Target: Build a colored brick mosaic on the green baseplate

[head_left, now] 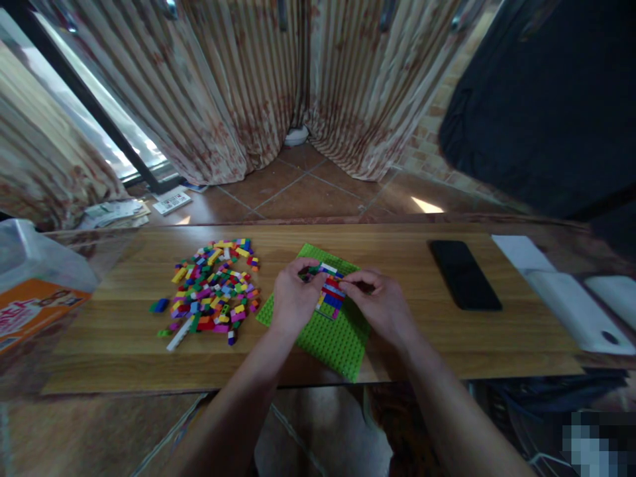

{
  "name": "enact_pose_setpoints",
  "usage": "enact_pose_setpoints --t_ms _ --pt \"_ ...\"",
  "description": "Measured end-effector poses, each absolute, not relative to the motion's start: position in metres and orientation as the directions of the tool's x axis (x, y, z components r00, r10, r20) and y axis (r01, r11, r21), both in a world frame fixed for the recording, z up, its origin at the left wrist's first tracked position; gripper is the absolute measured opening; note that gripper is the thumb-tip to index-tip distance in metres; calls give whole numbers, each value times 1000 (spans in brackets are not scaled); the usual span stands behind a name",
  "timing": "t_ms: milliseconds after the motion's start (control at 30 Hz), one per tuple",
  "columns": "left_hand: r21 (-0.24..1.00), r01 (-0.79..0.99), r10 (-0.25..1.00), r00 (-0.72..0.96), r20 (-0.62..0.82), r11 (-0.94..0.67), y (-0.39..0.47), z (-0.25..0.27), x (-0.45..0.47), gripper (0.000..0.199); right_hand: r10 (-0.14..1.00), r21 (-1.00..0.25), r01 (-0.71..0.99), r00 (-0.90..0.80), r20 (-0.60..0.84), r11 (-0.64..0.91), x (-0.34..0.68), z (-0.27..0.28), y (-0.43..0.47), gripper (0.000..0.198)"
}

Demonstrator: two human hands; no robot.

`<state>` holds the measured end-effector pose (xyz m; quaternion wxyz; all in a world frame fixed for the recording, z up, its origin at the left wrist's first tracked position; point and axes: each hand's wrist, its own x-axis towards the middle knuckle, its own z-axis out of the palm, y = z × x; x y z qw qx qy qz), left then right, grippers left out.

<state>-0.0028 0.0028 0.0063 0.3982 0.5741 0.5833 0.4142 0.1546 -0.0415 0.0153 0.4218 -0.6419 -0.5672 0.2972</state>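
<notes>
A green studded baseplate (334,341) lies at an angle on the wooden table in front of me. On it stands a low build of toy bricks (332,299) in red, blue, white, yellow and purple. My left hand (297,295) is at the build's left side, thumb and fingers closed together; a dark green bit shows near the fingertips, but I cannot tell whether it is gripped. From the right, my right hand (381,303) reaches the build with thumb and forefinger pinched at its upper right edge. Whatever is in that pinch is too small to name.
Left of the baseplate spreads a pile of loose coloured bricks (216,288), with a long white strip (179,333) at its front. A black phone (464,275) lies on the right of the table (397,248). A clear plastic tub (40,265) with an orange label stands far left.
</notes>
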Motion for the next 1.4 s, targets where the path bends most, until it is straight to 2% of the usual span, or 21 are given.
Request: enact_pose_setpoints --t_ms 300,700,833,967,1067,1233,1300,1400 --pt "940 340 999 -32 7 4 3 7 -2 21 976 -910 413 214 48 -45 151 11 -37 15" --pt "927 375 999 -52 7 13 0 14 0 17 979 -880 474 189 71 -28 150 9 -37 16" --pt "955 295 999 6 42 -42 2 9 -6 14 984 -914 403 177 36 -39 157 5 -38 24" --pt "986 167 1000 -30 6 -1 12 10 -19 16 965 -940 336 259 32 -59 164 6 -38 35" --pt "989 150 991 -131 30 -10 22 18 -38 13 946 -909 412 316 78 -62 164 10 -37 37" --pt "974 227 965 -254 63 -4 35 29 -95 11 933 -838 545 306 189 -9 158 15 -37 35" --pt "970 241 951 -300 77 -3 37 31 -118 9 914 -797 601 291 283 55 155 16 -40 33" --pt "952 305 943 -318 96 5 35 32 -140 11 850 -667 700 166 500 256 146 18 -46 25"
